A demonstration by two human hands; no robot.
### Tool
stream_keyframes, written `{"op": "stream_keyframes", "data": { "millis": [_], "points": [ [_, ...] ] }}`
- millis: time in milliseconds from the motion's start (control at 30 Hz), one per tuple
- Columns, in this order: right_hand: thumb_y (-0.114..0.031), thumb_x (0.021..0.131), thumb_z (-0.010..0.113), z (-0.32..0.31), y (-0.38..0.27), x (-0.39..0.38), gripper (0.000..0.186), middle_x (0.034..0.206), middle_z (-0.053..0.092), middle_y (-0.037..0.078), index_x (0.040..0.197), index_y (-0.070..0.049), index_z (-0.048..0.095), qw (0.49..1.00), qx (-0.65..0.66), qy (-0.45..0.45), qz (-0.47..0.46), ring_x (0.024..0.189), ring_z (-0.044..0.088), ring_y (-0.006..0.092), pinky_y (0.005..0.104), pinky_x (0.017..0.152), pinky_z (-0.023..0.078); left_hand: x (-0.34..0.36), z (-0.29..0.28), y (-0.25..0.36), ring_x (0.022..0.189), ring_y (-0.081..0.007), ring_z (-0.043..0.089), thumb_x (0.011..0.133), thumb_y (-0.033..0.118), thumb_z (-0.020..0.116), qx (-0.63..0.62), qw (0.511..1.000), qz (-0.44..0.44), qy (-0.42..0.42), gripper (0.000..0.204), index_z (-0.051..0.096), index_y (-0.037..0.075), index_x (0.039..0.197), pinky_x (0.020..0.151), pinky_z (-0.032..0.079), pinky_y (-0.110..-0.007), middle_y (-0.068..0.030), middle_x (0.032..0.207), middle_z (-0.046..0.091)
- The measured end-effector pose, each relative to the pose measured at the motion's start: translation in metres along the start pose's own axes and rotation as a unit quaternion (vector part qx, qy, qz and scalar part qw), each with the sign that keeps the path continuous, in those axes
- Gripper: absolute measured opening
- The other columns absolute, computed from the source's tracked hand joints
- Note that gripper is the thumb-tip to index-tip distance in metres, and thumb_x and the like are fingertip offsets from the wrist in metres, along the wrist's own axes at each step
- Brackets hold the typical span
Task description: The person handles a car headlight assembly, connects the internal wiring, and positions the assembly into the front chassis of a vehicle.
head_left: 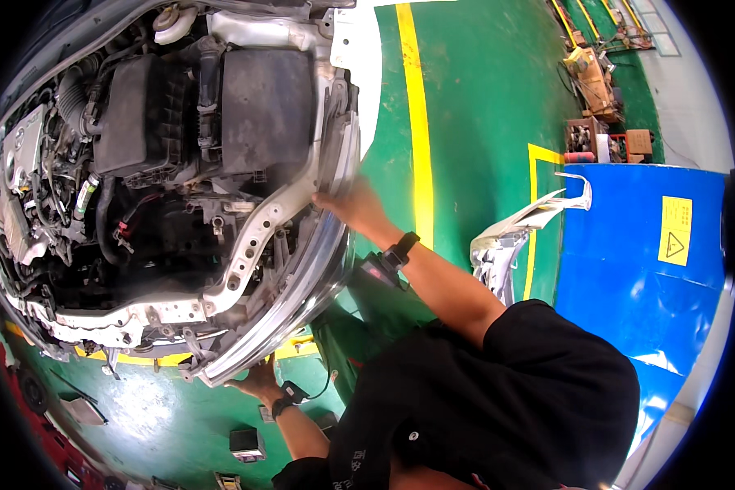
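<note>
A long, clear headlight (298, 286) curves along the front corner of the car, outside the pale metal crossmember (249, 253). My right hand (353, 209) is wrapped over its upper part, thumb on the inner side, with the other fingers out of sight behind the lens. At the headlight's lower tip, my left hand (257, 382) grips from beneath, its fingers partly hidden. Each wrist wears a dark strap with a small box on it. Whether the headlight is seated or loose I cannot tell.
The open engine bay holds a black air box (139, 114), a black cover (267, 106) and hoses. At right stand a blue panel (629, 245) and a white body part (502, 245). A small box (247, 445) lies on the green floor (482, 90), with cartons (639, 142) farther off.
</note>
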State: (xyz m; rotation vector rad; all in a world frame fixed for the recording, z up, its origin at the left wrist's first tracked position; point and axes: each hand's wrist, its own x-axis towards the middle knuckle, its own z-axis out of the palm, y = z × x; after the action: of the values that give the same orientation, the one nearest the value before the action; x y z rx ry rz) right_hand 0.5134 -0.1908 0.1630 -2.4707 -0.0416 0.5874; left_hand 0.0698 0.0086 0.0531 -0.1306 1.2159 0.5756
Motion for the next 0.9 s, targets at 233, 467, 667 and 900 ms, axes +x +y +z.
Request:
{"op": "stream_keyframes", "data": {
  "millis": [233, 467, 667, 900],
  "points": [
    [-0.033, 0.083, 0.076, -0.003, -0.004, 0.000, 0.037, 0.071, 0.070, 0.015, 0.087, 0.004, 0.074, 0.999, 0.029, 0.016, 0.012, 0.067, 0.069, 0.0252, 0.0393, 0.064, 0.052, 0.003, 0.016, -0.007, 0.149, -0.0387, 0.022, 0.064, 0.096, 0.050, -0.013, 1.000, 0.023, -0.005, 0.128, 0.029, 0.006, 0.154, 0.117, 0.014, -0.069, -0.0146, 0.162, 0.024],
    [-0.051, 0.072, 0.081, -0.035, -0.035, 0.012, 0.077, 0.087, 0.067, 0.032, 0.093, 0.019, 0.059, 0.995, 0.047, -0.006, 0.086, 0.090, 0.069, 0.0409, 0.0431, 0.078, 0.055, -0.007, 0.038, -0.011, 0.145, -0.0361, 0.030, 0.070, 0.094, 0.045, -0.049, 0.998, -0.012, 0.041, 0.114, 0.040, 0.012, 0.150, 0.113, 0.016, -0.071, -0.0161, 0.156, 0.037],
    [-0.050, 0.075, 0.078, -0.034, -0.026, 0.020, 0.077, 0.096, 0.066, 0.033, 0.097, 0.020, 0.059, 0.998, 0.035, -0.003, 0.061, 0.090, 0.068, 0.0405, 0.0428, 0.079, 0.055, -0.011, 0.051, -0.012, 0.147, -0.0350, 0.028, 0.072, 0.092, 0.048, -0.024, 0.999, 0.006, 0.025, 0.113, 0.038, 0.011, 0.150, 0.114, 0.017, -0.069, -0.0165, 0.157, 0.035],
    [-0.061, 0.078, 0.074, -0.042, -0.038, 0.020, 0.086, 0.092, 0.068, 0.031, 0.100, 0.020, 0.057, 0.998, -0.050, 0.011, 0.043, 0.090, 0.070, 0.0420, 0.0420, 0.075, 0.055, -0.026, 0.089, -0.023, 0.150, -0.0357, 0.021, 0.075, 0.094, 0.037, 0.014, 0.999, 0.031, 0.032, 0.115, 0.030, 0.011, 0.155, 0.118, 0.011, -0.067, -0.0161, 0.160, 0.028]
  ]
}}
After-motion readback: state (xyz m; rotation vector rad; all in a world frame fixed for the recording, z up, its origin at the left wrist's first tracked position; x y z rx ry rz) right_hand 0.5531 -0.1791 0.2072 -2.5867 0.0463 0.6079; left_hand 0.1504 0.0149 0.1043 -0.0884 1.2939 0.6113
